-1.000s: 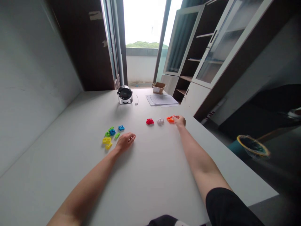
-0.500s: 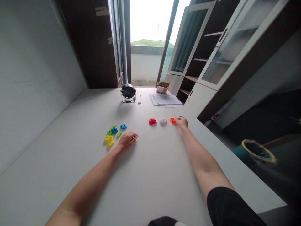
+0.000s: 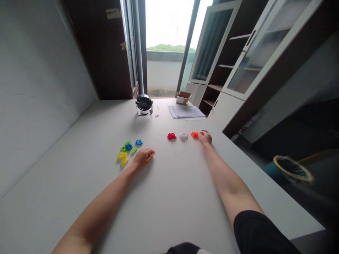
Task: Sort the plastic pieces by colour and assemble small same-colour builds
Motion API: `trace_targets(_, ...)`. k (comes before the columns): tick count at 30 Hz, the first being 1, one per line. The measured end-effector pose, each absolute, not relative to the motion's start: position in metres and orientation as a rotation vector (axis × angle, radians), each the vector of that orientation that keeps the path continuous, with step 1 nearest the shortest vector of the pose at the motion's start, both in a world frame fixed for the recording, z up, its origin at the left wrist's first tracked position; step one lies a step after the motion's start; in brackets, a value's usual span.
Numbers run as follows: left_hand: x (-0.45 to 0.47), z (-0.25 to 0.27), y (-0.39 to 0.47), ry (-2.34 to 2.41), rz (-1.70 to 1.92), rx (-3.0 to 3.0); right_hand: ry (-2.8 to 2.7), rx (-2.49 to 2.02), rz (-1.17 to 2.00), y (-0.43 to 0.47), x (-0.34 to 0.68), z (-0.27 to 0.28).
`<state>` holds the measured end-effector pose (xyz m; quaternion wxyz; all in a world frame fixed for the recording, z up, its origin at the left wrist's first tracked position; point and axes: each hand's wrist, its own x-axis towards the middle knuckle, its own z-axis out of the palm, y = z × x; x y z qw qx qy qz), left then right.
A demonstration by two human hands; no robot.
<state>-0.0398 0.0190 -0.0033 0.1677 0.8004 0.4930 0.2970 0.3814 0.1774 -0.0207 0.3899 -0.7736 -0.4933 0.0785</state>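
Observation:
My left hand (image 3: 143,157) rests on the white table (image 3: 164,197), fingers loosely curved and a little apart, with nothing seen in it. Just left of it lie small plastic pieces: a green piece (image 3: 134,150), blue pieces (image 3: 139,142) and yellow pieces (image 3: 122,155). At the right, my right hand (image 3: 205,137) has its thumb and fingers pinched at the edge of the orange plastic pieces (image 3: 194,135); the fingertips partly cover them. A white cluster of pieces (image 3: 183,136) and a red cluster (image 3: 171,136) sit in a row to its left.
Toward the back stand a round black-and-silver device (image 3: 144,104), a thin wire (image 3: 157,111), paper sheets (image 3: 188,112) and an open cardboard box (image 3: 183,98). A wall borders the table's left side. Off the right edge is a bin with a yellow rim (image 3: 293,169).
My right hand has shifted very slightly at the orange pieces. My left hand and the other pieces stay where they were.

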Motion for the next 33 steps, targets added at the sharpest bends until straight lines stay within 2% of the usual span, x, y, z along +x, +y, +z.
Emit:
trace_targets(13,-0.041,-0.007,0.02,1.392,0.869,2.293,-1.314,-1.837,0.066,0.153,0.367,-0.029)
trace_targets(18,-0.046,-0.008,0.025,1.532,1.095,2.186,-1.184,-1.683,0.149,0.129,0.326,-0.004)
trace_targets(23,-0.058,-0.004,0.029,1.753,1.365,1.864,-1.554,-1.359,0.39,0.09,0.221,0.002)
trace_targets(26,-0.067,0.0,0.029,1.818,1.508,1.712,-2.089,-1.029,0.656,0.055,0.16,-0.006)
trace_targets(29,-0.072,0.001,0.028,1.83,1.591,1.628,-2.301,-0.957,0.541,0.028,0.127,-0.013)
trace_targets(33,-0.064,-0.003,0.027,1.795,1.561,1.587,-2.344,-1.094,0.414,0.017,0.111,-0.015)
